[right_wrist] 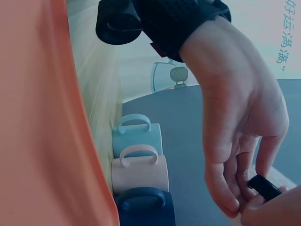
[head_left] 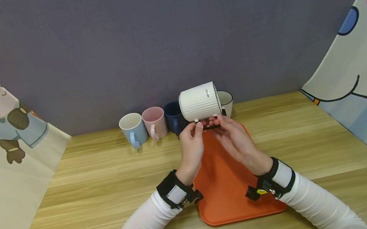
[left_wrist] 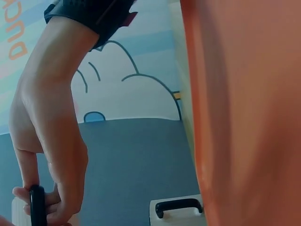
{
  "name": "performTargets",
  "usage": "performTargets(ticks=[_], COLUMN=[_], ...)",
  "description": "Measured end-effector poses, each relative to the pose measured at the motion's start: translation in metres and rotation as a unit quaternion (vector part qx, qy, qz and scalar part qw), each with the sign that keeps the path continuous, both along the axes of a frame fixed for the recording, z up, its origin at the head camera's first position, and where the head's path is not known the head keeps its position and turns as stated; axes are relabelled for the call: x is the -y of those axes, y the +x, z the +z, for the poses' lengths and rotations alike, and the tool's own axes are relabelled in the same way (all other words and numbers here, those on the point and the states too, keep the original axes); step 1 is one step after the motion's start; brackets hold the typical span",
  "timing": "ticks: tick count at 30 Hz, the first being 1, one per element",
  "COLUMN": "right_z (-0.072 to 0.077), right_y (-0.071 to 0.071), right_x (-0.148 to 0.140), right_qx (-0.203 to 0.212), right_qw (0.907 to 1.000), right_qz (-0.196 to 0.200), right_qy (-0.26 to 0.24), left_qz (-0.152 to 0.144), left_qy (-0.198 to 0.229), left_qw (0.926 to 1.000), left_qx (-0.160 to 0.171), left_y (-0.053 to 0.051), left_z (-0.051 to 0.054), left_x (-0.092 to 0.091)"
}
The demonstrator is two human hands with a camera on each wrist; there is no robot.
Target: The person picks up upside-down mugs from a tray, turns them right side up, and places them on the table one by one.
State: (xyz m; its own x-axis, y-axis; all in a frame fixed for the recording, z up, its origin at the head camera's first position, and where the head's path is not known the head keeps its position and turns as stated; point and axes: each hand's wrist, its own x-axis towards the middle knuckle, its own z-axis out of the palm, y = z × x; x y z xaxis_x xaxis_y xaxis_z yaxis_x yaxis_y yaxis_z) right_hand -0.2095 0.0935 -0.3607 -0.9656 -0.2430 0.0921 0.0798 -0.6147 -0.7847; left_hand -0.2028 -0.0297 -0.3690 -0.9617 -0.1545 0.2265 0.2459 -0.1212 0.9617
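In the head view a white ribbed mug (head_left: 199, 103) with a black rim lies on its side in the air, its black handle (head_left: 211, 127) turned toward me. My left hand (head_left: 191, 149) pinches the handle near the mug's base end. From the other side my right hand (head_left: 241, 141) holds the handle near the rim end, its fingers curled. The left wrist view shows the right hand (left_wrist: 54, 122) with its thumb and fingers on either side of the handle (left_wrist: 37, 206). In the right wrist view the left hand (right_wrist: 244, 103) grips the handle (right_wrist: 264, 187).
An orange tray (head_left: 233, 202) lies under my hands on the wooden table (head_left: 111, 204). Along the back wall stand a light blue mug (head_left: 136, 131), a pink mug (head_left: 157, 122), a dark blue mug (head_left: 174, 116) and a second white mug (head_left: 227, 100) with a dark rim, partly hidden.
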Motion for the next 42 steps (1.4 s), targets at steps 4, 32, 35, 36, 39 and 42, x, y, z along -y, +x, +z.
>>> performTargets(ticks=[4, 32, 35, 36, 39, 42], right_z=[0.000, 0.009, 0.008, 0.008, 0.008, 0.008], right_y=[0.000, -0.019, -0.021, -0.022, -0.024, -0.027], right_x=[0.000, -0.028, -0.031, -0.032, -0.037, -0.043], right_qx=[-0.021, -0.019, -0.034, -0.039, -0.048, -0.049], right_qw=[0.9996, 0.9988, 0.9987, 0.9984, 0.9979, 0.9979], right_qz=[0.000, 0.004, -0.024, -0.031, -0.039, -0.040], right_qy=[-0.020, -0.045, -0.030, -0.025, -0.018, -0.012], left_qz=[-0.005, 0.053, 0.071, 0.075, 0.082, 0.093], left_qy=[0.012, -0.225, -0.267, -0.278, -0.314, -0.359], left_qw=[0.9999, 0.9670, 0.9523, 0.9476, 0.9329, 0.9127], left_qx=[-0.002, -0.107, -0.130, -0.138, -0.156, -0.171], left_y=[0.000, -0.008, -0.008, -0.008, -0.009, -0.010], left_z=[0.000, 0.003, 0.000, -0.001, -0.007, -0.013], left_x=[-0.001, 0.018, 0.021, 0.021, 0.023, 0.026])
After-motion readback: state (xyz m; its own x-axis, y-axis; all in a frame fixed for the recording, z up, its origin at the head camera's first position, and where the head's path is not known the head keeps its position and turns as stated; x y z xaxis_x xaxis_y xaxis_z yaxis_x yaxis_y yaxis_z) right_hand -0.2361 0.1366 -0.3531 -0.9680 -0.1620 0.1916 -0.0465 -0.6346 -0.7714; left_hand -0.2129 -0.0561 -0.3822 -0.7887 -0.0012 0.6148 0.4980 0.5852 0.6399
